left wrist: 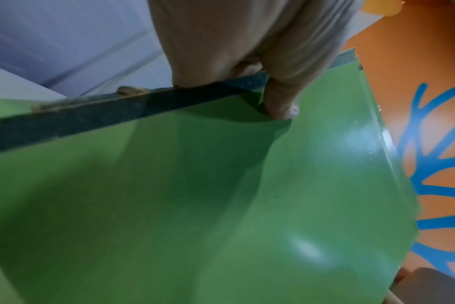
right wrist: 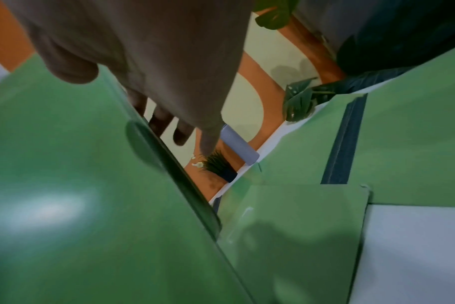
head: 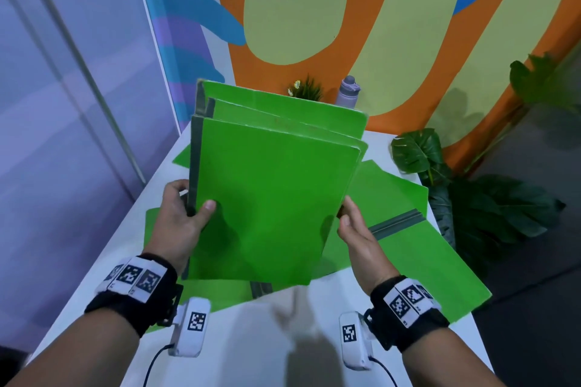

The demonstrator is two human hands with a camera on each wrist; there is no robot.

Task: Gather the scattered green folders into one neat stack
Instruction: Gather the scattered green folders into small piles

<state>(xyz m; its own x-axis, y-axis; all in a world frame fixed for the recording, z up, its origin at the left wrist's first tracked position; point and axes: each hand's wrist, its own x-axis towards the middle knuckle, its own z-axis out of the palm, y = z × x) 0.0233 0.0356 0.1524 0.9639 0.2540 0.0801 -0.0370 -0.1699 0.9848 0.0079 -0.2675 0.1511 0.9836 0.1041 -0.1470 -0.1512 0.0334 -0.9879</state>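
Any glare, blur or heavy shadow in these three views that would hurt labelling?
Head view: sharp on the held folders, a blurred patch on the table below them. Left wrist: soft, two glare spots on the cover. Right wrist: left hand out of view, right hand dark and blurred, one glare patch.

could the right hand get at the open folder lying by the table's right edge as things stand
Probably not yet: the right hand grips the held bundle of folders with the left hand. The open folder lies uncovered just beside it, so once freed, likely yes.
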